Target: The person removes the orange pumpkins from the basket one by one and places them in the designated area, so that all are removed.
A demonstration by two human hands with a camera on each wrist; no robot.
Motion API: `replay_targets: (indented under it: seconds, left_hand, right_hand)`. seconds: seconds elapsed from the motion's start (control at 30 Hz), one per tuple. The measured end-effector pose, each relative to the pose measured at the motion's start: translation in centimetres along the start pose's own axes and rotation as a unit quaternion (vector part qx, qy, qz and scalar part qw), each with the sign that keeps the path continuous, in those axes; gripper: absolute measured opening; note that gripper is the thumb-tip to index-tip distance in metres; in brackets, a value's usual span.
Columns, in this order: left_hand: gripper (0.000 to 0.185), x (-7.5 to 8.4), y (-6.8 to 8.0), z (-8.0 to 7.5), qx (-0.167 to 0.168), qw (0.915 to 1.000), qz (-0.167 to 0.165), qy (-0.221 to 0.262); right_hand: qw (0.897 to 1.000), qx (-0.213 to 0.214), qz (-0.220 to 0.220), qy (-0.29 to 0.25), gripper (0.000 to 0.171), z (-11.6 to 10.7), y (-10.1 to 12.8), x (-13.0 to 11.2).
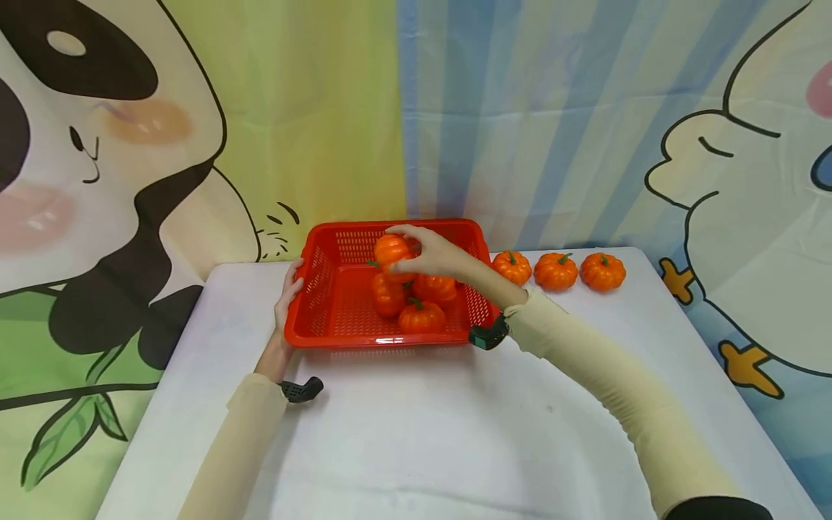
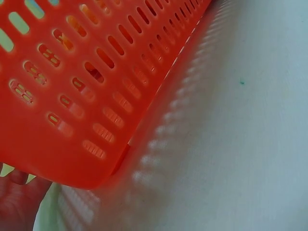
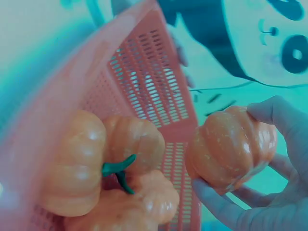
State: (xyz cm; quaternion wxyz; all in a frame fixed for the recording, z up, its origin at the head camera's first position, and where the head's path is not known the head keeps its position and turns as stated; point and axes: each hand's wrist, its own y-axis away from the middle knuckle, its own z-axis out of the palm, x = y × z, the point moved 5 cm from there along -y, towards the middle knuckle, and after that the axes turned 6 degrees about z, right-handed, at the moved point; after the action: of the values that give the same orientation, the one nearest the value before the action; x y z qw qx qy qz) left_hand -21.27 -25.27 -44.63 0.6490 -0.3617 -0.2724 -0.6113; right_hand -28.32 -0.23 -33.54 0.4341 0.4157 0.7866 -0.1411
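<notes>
Right hand (image 1: 435, 253) grips a toy pumpkin (image 1: 392, 251) above the red basket (image 1: 325, 318) at frame centre; three lie inside, three wait (image 1: 556, 270) right. Left hand (image 1: 288, 295) clasps the rim.

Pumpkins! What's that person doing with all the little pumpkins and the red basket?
A person is holding one small orange pumpkin in their right hand, just above the red basket. Three more pumpkins already lie inside the basket. The left hand holds the basket's left rim. Three other pumpkins sit in a row on the white table, to the right of the basket.
</notes>
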Motion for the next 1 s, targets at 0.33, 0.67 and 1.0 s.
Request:
replay_targets:
  seconds: [0.33, 0.67, 1.0]
  left_hand:
    - [0.051, 0.0, 0.0, 0.0, -0.007, 1.0, 0.002, -0.003]
    - [0.051, 0.2, 0.3, 0.0, -0.006, 0.9997, 0.004, 0.024]
    - [0.051, -0.1, 0.2, 0.1, -0.005, 1.0, -0.003, 0.001]
  right_hand:
    - [0.99, 0.119, 0.031, -0.066, 0.071, -4.2, 6.6, 4.0]
    - [0.957, 0.189, 0.106, -0.193, 0.07, -7.4, 12.9, 9.1]
    - [0.936, 0.236, 0.149, -0.216, 0.074, -8.3, 15.9, 13.1]
